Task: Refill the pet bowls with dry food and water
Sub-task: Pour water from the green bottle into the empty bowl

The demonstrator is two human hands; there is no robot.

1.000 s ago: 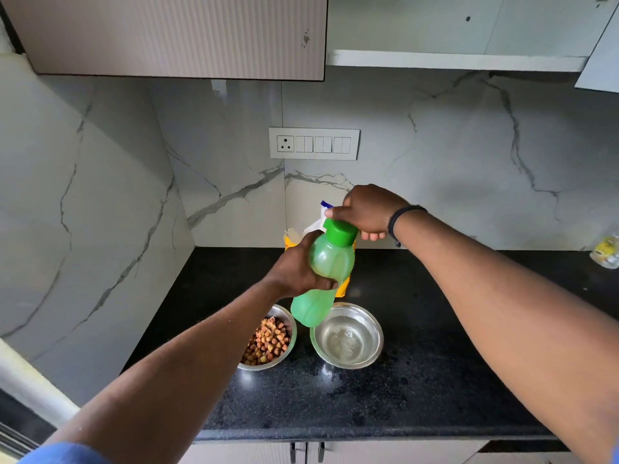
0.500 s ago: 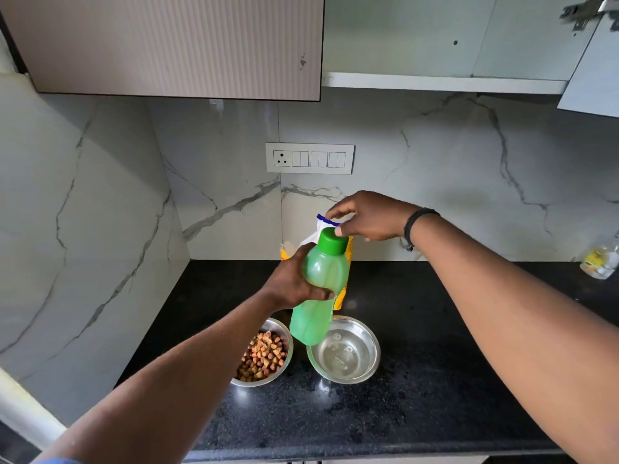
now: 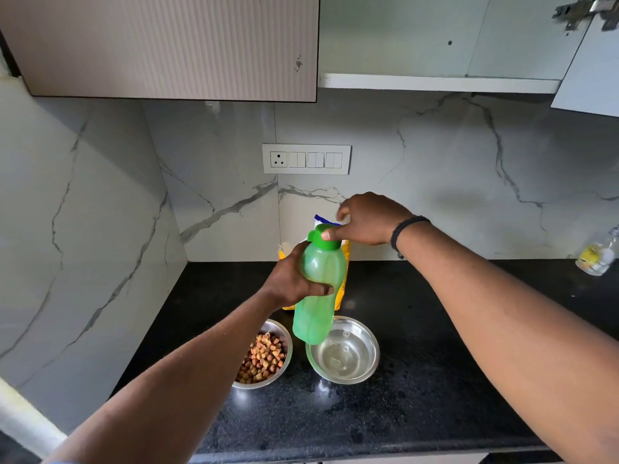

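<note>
My left hand (image 3: 291,283) grips a translucent green water bottle (image 3: 320,296) around its middle and holds it nearly upright above the two steel bowls. My right hand (image 3: 368,219) hovers at the bottle's green cap (image 3: 331,244); its thumb rests on the cap's top and its other fingers are spread and lifted. The left bowl (image 3: 287,343) holds brown kibble. The right bowl (image 3: 375,349) has a shallow layer of water. A yellow food bag (image 3: 345,262) stands behind the bottle, mostly hidden.
The bowls sit on a black granite countertop (image 3: 435,380) in a marble-walled corner. A small clear bottle (image 3: 598,256) stands at the far right by the wall. A switch panel (image 3: 306,159) is on the backsplash, under cabinets (image 3: 167,45) with one door (image 3: 589,78) open.
My right hand has loosened from gripping the cap to resting only its thumb on it. The bottle stays in my left hand over the bowls, slightly more upright.
</note>
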